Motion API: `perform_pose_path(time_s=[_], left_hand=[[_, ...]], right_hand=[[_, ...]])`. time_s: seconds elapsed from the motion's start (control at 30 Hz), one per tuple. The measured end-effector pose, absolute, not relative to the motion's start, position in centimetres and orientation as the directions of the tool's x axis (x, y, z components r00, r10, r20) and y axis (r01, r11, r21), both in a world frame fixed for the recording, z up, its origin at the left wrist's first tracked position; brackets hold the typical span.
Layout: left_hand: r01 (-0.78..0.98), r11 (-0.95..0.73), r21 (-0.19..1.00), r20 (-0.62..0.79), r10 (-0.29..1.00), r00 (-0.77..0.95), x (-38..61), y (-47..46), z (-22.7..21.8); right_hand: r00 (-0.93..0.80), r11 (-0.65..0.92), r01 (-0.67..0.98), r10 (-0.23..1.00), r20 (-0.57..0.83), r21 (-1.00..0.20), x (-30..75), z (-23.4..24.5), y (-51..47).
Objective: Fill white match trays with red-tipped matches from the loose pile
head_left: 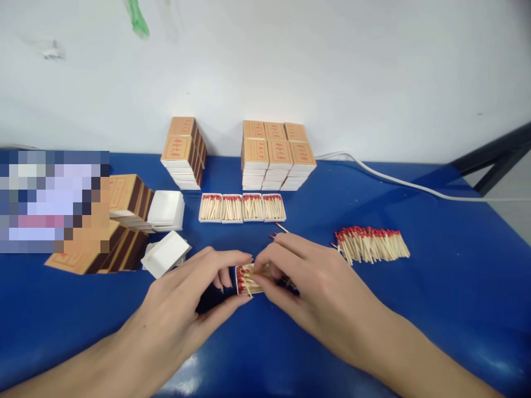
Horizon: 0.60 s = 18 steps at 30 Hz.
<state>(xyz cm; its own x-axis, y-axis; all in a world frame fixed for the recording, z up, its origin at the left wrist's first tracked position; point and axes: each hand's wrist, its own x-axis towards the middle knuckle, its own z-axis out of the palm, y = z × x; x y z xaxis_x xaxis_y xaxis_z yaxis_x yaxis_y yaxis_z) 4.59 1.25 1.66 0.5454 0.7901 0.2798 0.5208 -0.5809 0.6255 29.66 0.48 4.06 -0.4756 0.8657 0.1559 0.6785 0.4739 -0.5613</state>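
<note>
On a blue table top, my left hand pinches the left end of a small white matchbox tray holding red-tipped matches. My right hand has its fingers curled over the tray's right side, pressing on the matches in it. A loose pile of red-tipped matches lies just right of my right hand. One or two stray matches lie behind my right fingers.
Four filled trays sit in a row behind my hands. Two stacks of tan matchboxes stand by the white wall. Empty white trays and brown-sided sleeves lie at the left. A white cable runs at the right.
</note>
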Motion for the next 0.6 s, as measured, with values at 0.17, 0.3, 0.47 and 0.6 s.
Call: perform_pose_path(time_s=[0.17, 0.3, 0.47, 0.6], left_hand=[[0.514, -0.584, 0.629, 0.28, 0.786, 0.551, 4.33, 1.25, 1.79], [0.507, -0.584, 0.634, 0.287, 0.786, 0.547, 4.38, 1.19, 1.67], [0.5, -0.576, 0.646, 0.286, 0.79, 0.542, 4.51, 1.25, 1.49], [0.497, -0.572, 0.653, 0.284, 0.793, 0.539, 4.53, 1.28, 1.48]], right_hand=[[-0.468, 0.448, 0.674, 0.874, 0.13, -0.588, 29.23, 4.4, 0.05], [-0.448, 0.42, 0.691, 0.887, 0.108, -0.588, 29.32, 4.55, -0.05], [-0.421, 0.401, 0.69, 0.899, 0.116, -0.603, 29.87, 4.71, 0.23], [-0.438, 0.408, 0.697, 0.893, 0.102, -0.59, 30.06, 5.06, 0.25]])
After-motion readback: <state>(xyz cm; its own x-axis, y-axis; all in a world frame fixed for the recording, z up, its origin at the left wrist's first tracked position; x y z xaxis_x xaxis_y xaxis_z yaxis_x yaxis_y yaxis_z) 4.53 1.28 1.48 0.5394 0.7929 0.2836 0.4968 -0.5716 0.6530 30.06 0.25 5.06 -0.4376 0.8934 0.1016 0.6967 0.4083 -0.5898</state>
